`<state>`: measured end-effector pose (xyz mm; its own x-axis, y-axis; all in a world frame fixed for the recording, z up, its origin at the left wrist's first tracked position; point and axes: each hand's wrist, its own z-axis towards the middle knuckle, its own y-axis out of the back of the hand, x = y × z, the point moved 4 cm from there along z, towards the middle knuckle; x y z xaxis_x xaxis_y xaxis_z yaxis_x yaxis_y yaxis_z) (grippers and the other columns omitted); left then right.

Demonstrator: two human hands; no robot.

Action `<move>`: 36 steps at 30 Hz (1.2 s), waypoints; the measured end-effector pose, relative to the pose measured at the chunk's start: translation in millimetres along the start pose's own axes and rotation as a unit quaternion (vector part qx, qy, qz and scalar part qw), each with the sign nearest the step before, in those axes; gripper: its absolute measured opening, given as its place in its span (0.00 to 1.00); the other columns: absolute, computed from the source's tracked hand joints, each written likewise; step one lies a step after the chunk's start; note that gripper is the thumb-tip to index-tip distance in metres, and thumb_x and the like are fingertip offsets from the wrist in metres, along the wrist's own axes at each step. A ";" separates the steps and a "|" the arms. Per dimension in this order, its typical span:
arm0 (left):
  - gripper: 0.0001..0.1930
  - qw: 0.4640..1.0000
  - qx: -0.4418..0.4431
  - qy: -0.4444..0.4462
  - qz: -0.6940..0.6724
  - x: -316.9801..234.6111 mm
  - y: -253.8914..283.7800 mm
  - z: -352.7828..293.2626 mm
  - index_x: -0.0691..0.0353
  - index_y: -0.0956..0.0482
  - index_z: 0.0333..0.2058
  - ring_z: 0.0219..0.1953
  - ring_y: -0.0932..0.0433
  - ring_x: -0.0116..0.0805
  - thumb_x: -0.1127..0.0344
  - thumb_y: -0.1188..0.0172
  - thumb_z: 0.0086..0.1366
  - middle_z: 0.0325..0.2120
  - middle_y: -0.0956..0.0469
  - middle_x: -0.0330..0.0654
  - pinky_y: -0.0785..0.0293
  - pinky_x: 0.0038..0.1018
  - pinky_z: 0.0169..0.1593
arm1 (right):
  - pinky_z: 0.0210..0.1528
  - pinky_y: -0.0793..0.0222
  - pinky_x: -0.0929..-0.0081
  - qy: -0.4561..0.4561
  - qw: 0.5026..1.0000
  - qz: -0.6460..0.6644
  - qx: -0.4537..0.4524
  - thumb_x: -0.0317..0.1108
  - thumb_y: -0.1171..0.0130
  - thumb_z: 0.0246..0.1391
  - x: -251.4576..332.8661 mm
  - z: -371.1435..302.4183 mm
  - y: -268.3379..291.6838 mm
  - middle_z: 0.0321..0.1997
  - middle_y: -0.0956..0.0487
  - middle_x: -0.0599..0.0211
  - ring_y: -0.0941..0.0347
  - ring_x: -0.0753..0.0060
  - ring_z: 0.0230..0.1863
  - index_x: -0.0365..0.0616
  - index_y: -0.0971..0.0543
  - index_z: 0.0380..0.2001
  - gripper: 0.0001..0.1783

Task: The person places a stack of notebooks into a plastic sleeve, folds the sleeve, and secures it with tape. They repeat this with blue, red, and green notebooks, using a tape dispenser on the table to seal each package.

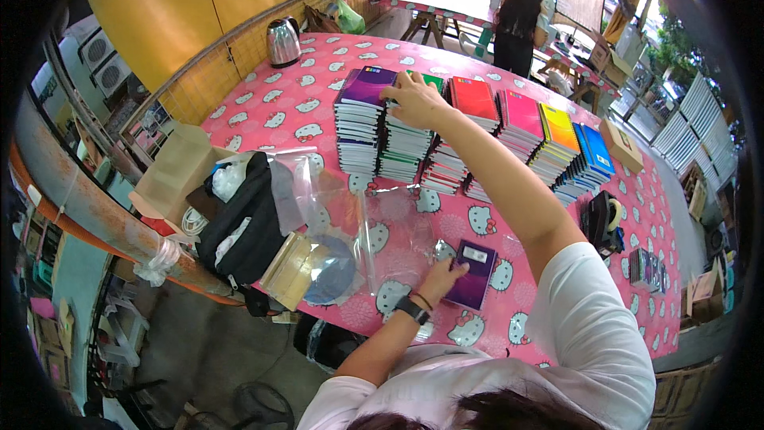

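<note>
A purple notebook (471, 285) with a pale label lies near the table's front edge. My left hand (436, 285), wearing a dark wristband, grips its left side. My right arm stretches across to the stacked notebooks. There my right hand (415, 100) has its fingers curled over the top green notebook (434, 80), partly covering it. To its left stands a stack of purple notebooks (368, 86). Stacks of red notebooks (473, 98), pink notebooks (521, 114), yellow notebooks (560, 127) and blue notebooks (594, 148) run off to the right.
Clear plastic sheets (374, 231) lie left of my left hand, beside a black bag (239, 215) and an open carton (177, 171). A kettle (283, 43) stands far left. At right are a tape dispenser (602, 219) and small packs (649, 271). A person (521, 24) stands beyond the table.
</note>
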<state>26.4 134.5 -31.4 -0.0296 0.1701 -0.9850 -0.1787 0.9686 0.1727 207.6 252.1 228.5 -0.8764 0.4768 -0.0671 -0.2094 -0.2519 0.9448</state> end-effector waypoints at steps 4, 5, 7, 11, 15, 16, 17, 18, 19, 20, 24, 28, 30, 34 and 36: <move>0.20 0.997 0.041 0.029 0.064 17.6 -33.8 -6.3 0.69 0.27 0.39 0.40 0.25 0.53 0.55 0.42 0.58 0.34 0.23 0.58 0.31 0.38 0.43 | 0.50 0.35 0.48 -0.005 0.998 0.041 0.043 0.44 0.49 0.51 -26.3 9.4 -2.1 0.51 0.34 0.53 0.36 0.46 0.54 0.63 0.24 0.42 0.14; 0.19 0.994 0.064 0.029 0.082 20.4 -46.4 -4.3 0.69 0.27 0.39 0.41 0.25 0.54 0.56 0.43 0.58 0.34 0.23 0.58 0.31 0.38 0.43 | 0.49 0.33 0.51 0.035 0.999 0.030 0.004 0.45 0.48 0.51 -54.1 7.9 -7.1 0.48 0.32 0.51 0.33 0.43 0.50 0.63 0.24 0.41 0.13; 0.19 0.997 0.065 0.039 -0.027 39.8 -44.5 -0.9 0.69 0.27 0.39 0.41 0.25 0.56 0.57 0.43 0.58 0.34 0.23 0.58 0.31 0.38 0.43 | 0.44 0.30 0.52 0.037 0.991 0.107 -0.071 0.45 0.45 0.48 -51.4 1.8 3.4 0.43 0.30 0.46 0.28 0.40 0.40 0.58 0.24 0.40 0.14; 0.18 0.995 0.064 0.061 -0.044 45.4 -27.1 -3.2 0.68 0.27 0.40 0.38 0.25 0.54 0.57 0.44 0.59 0.33 0.24 0.58 0.31 0.39 0.43 | 0.42 0.30 0.70 0.056 0.949 0.178 -0.255 0.28 0.42 0.46 -26.3 -54.6 73.9 0.33 0.22 0.57 0.25 0.61 0.39 0.46 0.22 0.32 0.07; 0.19 0.989 0.089 0.119 -0.003 55.0 -28.7 0.4 0.68 0.26 0.41 0.37 0.24 0.53 0.55 0.49 0.62 0.33 0.23 0.57 0.31 0.38 0.42 | 0.43 0.32 0.80 -0.017 0.824 0.557 0.100 0.23 0.44 0.44 -51.1 -178.3 76.7 0.36 0.24 0.69 0.29 0.78 0.40 0.41 0.25 0.30 0.07; 0.24 0.996 0.044 -0.078 -0.023 57.4 -20.6 3.2 0.69 0.25 0.41 0.35 0.23 0.50 0.49 0.52 0.63 0.32 0.21 0.54 0.31 0.37 0.40 | 0.41 0.32 0.81 0.012 0.819 0.540 0.193 0.22 0.43 0.43 -35.6 -197.7 68.6 0.35 0.24 0.69 0.29 0.79 0.39 0.42 0.24 0.30 0.07; 0.26 0.990 0.074 0.029 -0.118 65.8 -28.1 7.6 0.69 0.25 0.41 0.35 0.23 0.49 0.47 0.53 0.63 0.32 0.21 0.54 0.31 0.36 0.40 | 0.40 0.32 0.80 -0.066 0.799 0.498 0.329 0.23 0.41 0.43 -43.2 -229.5 32.0 0.35 0.23 0.68 0.28 0.78 0.39 0.41 0.23 0.30 0.07; 0.27 0.963 0.107 0.134 -0.208 70.6 -38.9 9.1 0.69 0.25 0.40 0.35 0.22 0.47 0.46 0.53 0.63 0.32 0.21 0.54 0.30 0.36 0.40 | 0.40 0.32 0.78 0.006 0.821 0.451 0.350 0.24 0.40 0.43 -45.9 -258.5 -4.6 0.34 0.22 0.68 0.27 0.77 0.38 0.40 0.22 0.30 0.07; 0.29 0.946 0.141 0.192 -0.221 65.2 -44.2 8.8 0.69 0.25 0.40 0.36 0.22 0.44 0.44 0.52 0.62 0.31 0.21 0.53 0.30 0.34 0.39 | 0.41 0.32 0.74 0.010 0.801 0.471 0.369 0.24 0.41 0.44 -47.9 -286.7 -44.2 0.33 0.22 0.68 0.27 0.75 0.38 0.39 0.23 0.32 0.09; 0.30 0.926 0.165 0.249 -0.230 59.7 -43.5 7.1 0.70 0.25 0.40 0.36 0.22 0.41 0.42 0.50 0.61 0.31 0.21 0.53 0.30 0.33 0.39 | 0.42 0.32 0.72 -0.020 0.818 0.446 0.363 0.25 0.41 0.44 -46.1 -300.3 -72.0 0.33 0.22 0.67 0.27 0.72 0.37 0.40 0.23 0.33 0.09; 0.23 0.991 0.122 0.053 0.016 11.0 -30.2 -7.0 0.70 0.24 0.39 0.35 0.22 0.35 0.53 0.37 0.55 0.29 0.20 0.50 0.29 0.30 0.39 | 0.44 0.33 0.67 -0.051 0.934 0.254 0.245 0.27 0.41 0.44 -36.0 -259.6 -58.7 0.36 0.22 0.61 0.27 0.59 0.40 0.41 0.23 0.34 0.11; 0.20 0.987 0.097 0.093 -0.086 36.6 -24.2 -8.9 0.70 0.24 0.37 0.33 0.22 0.33 0.58 0.36 0.54 0.30 0.20 0.48 0.28 0.27 0.38 | 0.53 0.38 0.58 0.024 0.991 0.078 -0.106 0.36 0.39 0.45 -40.8 -140.9 42.0 0.48 0.30 0.60 0.36 0.56 0.52 0.49 0.25 0.43 0.19; 0.19 0.987 0.106 0.088 -0.085 29.9 -28.6 -4.9 0.70 0.24 0.36 0.31 0.22 0.33 0.59 0.36 0.54 0.30 0.20 0.47 0.28 0.26 0.36 | 0.51 0.37 0.54 0.028 0.997 -0.050 -0.046 0.42 0.39 0.47 -60.8 -113.7 42.6 0.52 0.34 0.62 0.38 0.54 0.54 0.59 0.25 0.46 0.20; 0.17 0.995 0.083 0.054 -0.031 18.9 -32.5 -6.1 0.71 0.24 0.34 0.28 0.23 0.30 0.60 0.36 0.54 0.27 0.20 0.46 0.28 0.26 0.34 | 0.47 0.30 0.52 0.026 0.996 -0.077 0.042 0.53 0.41 0.47 -75.8 -96.6 31.5 0.50 0.34 0.61 0.36 0.49 0.50 0.65 0.25 0.46 0.21; 0.17 0.993 0.084 0.069 -0.041 25.5 -28.0 -5.8 0.70 0.24 0.33 0.27 0.24 0.29 0.60 0.36 0.54 0.26 0.21 0.46 0.29 0.26 0.33 | 0.46 0.30 0.52 0.021 0.997 -0.049 0.054 0.54 0.40 0.46 -73.3 -87.0 33.7 0.48 0.33 0.60 0.35 0.48 0.50 0.64 0.25 0.45 0.22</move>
<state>24.9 110.7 -61.4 -0.1583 0.0751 -0.9845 -0.0191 0.9967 0.0791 227.0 135.4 237.4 -0.8720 0.4583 -0.1720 -0.2487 -0.1123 0.9620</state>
